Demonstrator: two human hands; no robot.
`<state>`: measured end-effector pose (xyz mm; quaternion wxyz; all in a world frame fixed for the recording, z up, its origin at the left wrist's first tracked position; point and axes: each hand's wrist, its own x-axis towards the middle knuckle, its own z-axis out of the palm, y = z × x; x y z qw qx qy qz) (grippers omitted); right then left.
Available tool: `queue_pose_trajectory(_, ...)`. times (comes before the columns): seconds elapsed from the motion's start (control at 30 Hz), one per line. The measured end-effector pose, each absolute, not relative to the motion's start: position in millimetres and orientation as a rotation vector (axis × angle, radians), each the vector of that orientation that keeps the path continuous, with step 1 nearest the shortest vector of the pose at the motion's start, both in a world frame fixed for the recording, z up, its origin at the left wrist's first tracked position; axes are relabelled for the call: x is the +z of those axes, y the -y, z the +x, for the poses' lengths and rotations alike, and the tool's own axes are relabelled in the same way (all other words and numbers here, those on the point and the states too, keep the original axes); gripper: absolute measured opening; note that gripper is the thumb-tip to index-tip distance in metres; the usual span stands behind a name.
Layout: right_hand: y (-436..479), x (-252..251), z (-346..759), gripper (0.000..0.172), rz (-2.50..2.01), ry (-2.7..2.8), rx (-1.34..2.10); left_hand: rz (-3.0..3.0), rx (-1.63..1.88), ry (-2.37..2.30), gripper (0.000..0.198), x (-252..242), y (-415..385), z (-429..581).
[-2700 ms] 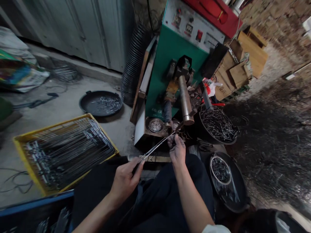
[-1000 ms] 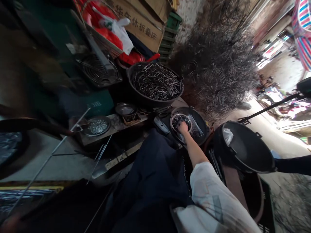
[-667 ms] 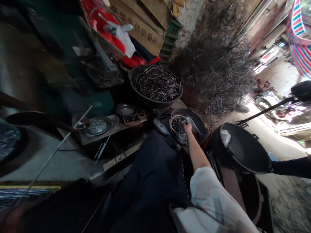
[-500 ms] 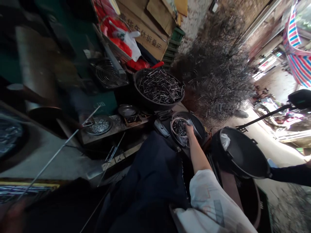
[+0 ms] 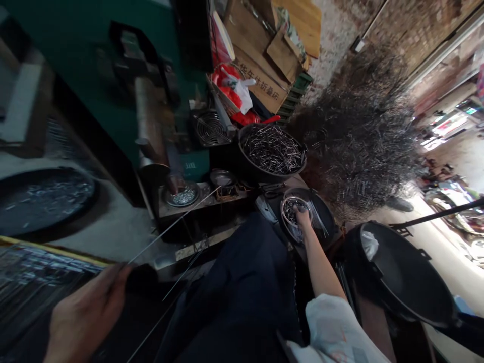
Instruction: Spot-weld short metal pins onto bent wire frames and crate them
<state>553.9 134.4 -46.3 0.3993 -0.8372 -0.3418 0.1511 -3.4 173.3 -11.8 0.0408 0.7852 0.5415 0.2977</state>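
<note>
Fingers (image 5: 118, 275) of left hand (image 5: 85, 315) pinched on near end of thin metal rod (image 5: 174, 224). Rod slants up toward green machine (image 5: 94, 45), far tip near small dish (image 5: 184, 194) on its ledge. Right hand (image 5: 303, 218) down in steel bowl (image 5: 282, 214) of small metal pieces (image 5: 290, 207); bowl sits in black pan (image 5: 325, 224). Right grip: cannot tell. Larger basin (image 5: 248, 170) of pins (image 5: 272, 148) just behind.

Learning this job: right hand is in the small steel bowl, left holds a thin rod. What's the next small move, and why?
Probably pinch one piece and lift it out: the right hand rests among small metal pieces in the round steel bowl, while the left hand holds the thin metal rod.
</note>
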Motion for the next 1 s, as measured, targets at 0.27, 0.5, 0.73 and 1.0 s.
queue_pose_trajectory(0.27,-146,-2,481,0.019,-1.894,1.478,0.519,2.477,0.944,-1.712,0.031,-15,-179,23)
queue_pose_trajectory(0.5,-143,21,429,0.029,-1.736,1.317,0.801,2.534,1.021,-1.759,0.031,-23,-174,20)
queue_pose_trajectory(0.73,-135,9,377,0.032,-1.643,1.189,1.000,2.460,1.046,-1.762,0.034,-25,-175,22)
queue_pose_trajectory(1.0,-168,-17,287,0.027,-1.581,1.270,1.198,2.213,0.919,-1.787,0.040,-26,-177,40)
